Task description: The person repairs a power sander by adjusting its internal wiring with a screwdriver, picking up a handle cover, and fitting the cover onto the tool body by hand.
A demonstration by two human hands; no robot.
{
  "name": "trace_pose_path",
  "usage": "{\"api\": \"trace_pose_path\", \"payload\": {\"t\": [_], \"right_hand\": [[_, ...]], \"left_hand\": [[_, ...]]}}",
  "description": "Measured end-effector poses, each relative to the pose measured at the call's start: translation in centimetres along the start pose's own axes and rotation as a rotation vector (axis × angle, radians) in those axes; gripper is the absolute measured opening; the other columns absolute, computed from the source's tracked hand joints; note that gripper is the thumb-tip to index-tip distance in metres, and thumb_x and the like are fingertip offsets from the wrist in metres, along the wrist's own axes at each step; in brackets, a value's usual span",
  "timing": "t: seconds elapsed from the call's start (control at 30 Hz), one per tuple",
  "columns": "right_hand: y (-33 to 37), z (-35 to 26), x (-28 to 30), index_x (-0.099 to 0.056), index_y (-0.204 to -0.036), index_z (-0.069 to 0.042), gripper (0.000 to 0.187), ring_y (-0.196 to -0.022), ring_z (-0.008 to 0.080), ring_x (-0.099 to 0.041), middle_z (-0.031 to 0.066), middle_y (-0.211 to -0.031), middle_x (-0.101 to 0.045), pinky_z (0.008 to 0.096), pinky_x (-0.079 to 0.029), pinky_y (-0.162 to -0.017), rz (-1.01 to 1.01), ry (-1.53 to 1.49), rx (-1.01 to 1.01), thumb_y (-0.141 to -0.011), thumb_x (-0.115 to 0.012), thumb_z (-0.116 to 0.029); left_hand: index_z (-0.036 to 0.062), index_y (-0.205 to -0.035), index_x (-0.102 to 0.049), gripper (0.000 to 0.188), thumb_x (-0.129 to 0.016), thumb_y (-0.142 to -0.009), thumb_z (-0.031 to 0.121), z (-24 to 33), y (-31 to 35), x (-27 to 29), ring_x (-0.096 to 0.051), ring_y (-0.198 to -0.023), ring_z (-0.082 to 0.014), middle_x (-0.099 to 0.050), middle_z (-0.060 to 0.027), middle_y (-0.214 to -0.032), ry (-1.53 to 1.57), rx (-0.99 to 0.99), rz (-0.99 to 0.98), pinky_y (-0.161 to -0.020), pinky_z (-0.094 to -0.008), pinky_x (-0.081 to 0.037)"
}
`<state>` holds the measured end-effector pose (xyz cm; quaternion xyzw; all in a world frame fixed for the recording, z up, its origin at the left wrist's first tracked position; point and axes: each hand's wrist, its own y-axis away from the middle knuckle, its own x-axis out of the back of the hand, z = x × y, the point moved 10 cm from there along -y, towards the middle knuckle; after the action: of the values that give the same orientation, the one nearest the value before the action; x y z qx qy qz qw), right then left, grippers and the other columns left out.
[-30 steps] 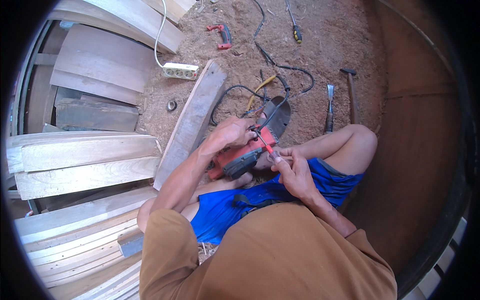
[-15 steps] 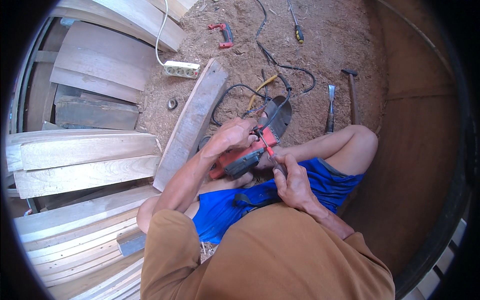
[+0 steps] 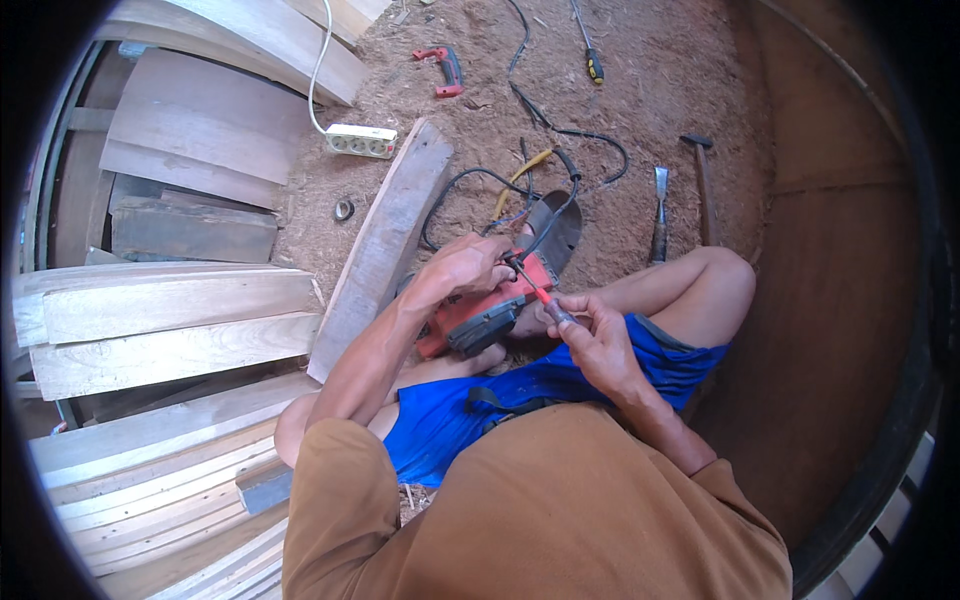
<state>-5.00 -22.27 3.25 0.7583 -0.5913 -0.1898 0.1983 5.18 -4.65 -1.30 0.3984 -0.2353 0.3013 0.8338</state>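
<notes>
A red and black power tool (image 3: 478,316), which looks like an electric planer, rests between my bent legs. My left hand (image 3: 462,270) grips its far end, fingers closed around the cable's entry. My right hand (image 3: 602,348) closes on the handle of a screwdriver (image 3: 556,308). The screwdriver's thin shaft slants up and left, and its tip reaches the tool's body beside my left fingers. What the tip touches is too small to tell. A black power cable (image 3: 560,215) runs out from that end, with a yellow section and loose thin wires near it.
A red and black handle piece (image 3: 450,72), a power strip (image 3: 361,140), a yellow-black screwdriver (image 3: 595,66), a chisel (image 3: 660,215), a hammer (image 3: 706,185) and a tape roll (image 3: 344,210) lie on sawdust. A plank (image 3: 385,250) leans left; stacked boards (image 3: 180,345) stand beyond it.
My right fingers have shifted their hold on the screwdriver's handle, and more of the handle shows. My left hand and the power tool stay nearly where they were.
</notes>
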Motion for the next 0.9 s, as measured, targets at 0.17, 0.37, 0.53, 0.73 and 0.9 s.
{"api": "trace_pose_path", "payload": {"t": [0.17, 0.37, 0.53, 0.73, 0.9], "right_hand": [[0.9, -3.6, 1.7, -0.058, -0.133, 0.004, 0.039, -0.094, 0.0257, -0.074, 0.02, -0.106, -0.075, 0.0397, -0.057, -0.086, -0.065, 0.279, 0.137, -0.096, -0.06, -0.008], [2.5, -5.0, 1.8, -0.065, -0.131, 0.0, 0.04, -0.11, 0.0446, -0.07, 0.0258, -0.117, -0.072, 0.049, -0.056, -0.096, -0.006, 0.681, 0.213, -0.091, -0.062, -0.004], [2.3, -5.2, 1.1, -0.066, -0.131, 0.003, 0.038, -0.105, 0.0417, -0.074, 0.0271, -0.112, -0.074, 0.0445, -0.057, -0.094, 0.032, 0.663, 0.349, -0.093, -0.062, -0.002], [1.7, -5.6, 0.6, -0.065, -0.13, 0.004, 0.037, -0.107, 0.0419, -0.074, 0.0269, -0.114, -0.073, 0.0446, -0.057, -0.094, 0.009, 0.659, 0.344, -0.093, -0.063, -0.003], [1.5, -5.2, 0.3, -0.065, -0.129, 0.003, 0.037, -0.106, 0.042, -0.074, 0.0262, -0.113, -0.074, 0.045, -0.058, -0.093, 0.019, 0.661, 0.372, -0.093, -0.064, -0.003]], "left_hand": [[0.0102, -0.135, -0.067, 0.047, -0.072, -0.094, 0.033, -0.6, -0.2, -0.1, -0.072, -0.105, -0.0428, -0.076, -0.0235, -0.108, 0.027, 0.077, -0.055, -0.09, -0.0504, -0.057], [0.0098, -0.134, -0.068, 0.046, -0.071, -0.093, 0.032, -1.1, -0.5, 0.3, -0.071, -0.105, -0.0433, -0.075, -0.0241, -0.107, 0.008, 0.007, -0.065, -0.091, -0.0508, -0.056], [0.0098, -0.134, -0.068, 0.046, -0.071, -0.093, 0.031, -0.5, -0.5, 0.6, -0.071, -0.104, -0.0434, -0.075, -0.0239, -0.106, 0.004, 0.009, -0.088, -0.091, -0.0507, -0.056], [0.0115, -0.138, -0.067, 0.048, -0.07, -0.094, 0.032, -0.8, -0.5, 0.4, -0.071, -0.107, -0.0432, -0.075, -0.0242, -0.109, -0.003, -0.018, -0.04, -0.092, -0.0508, -0.055], [0.0122, -0.141, -0.065, 0.051, -0.071, -0.094, 0.033, -0.7, -0.6, 0.4, -0.07, -0.109, -0.0427, -0.075, -0.024, -0.112, -0.019, -0.004, -0.072, -0.094, -0.0507, -0.055]]}}
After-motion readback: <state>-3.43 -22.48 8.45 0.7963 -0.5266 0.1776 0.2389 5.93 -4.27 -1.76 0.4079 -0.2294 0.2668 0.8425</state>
